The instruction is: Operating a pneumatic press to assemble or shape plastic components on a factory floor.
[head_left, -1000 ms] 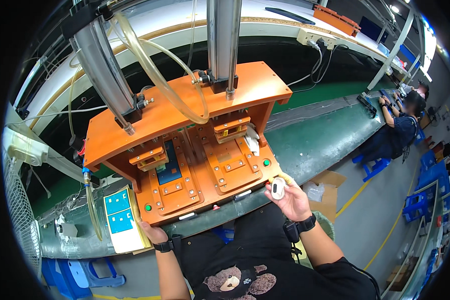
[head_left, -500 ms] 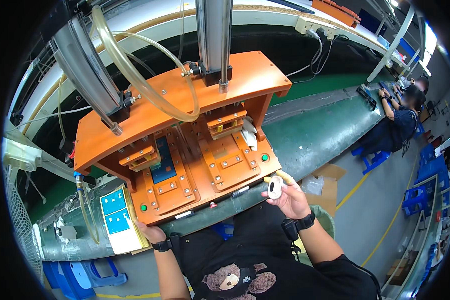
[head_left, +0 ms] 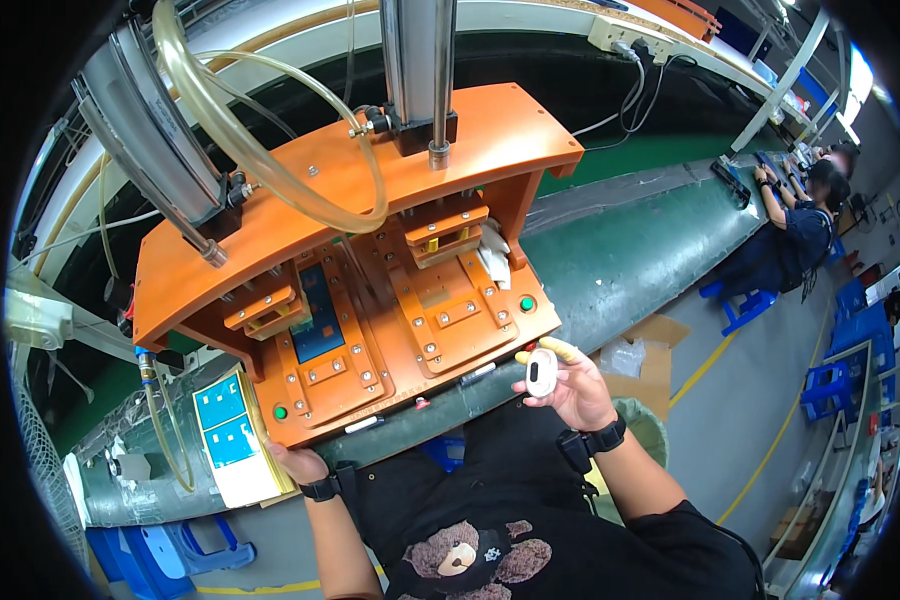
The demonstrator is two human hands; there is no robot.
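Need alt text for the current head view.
A person's right hand holds a small white oval object beside an orange press; the left hand is near the press's front-left corner, by two blue panels.

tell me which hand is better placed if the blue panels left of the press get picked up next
Probably the left hand: it is close to the blue panels, and nothing shows in its grip. The right hand, by the other end of the orange press, holds a white oval piece.
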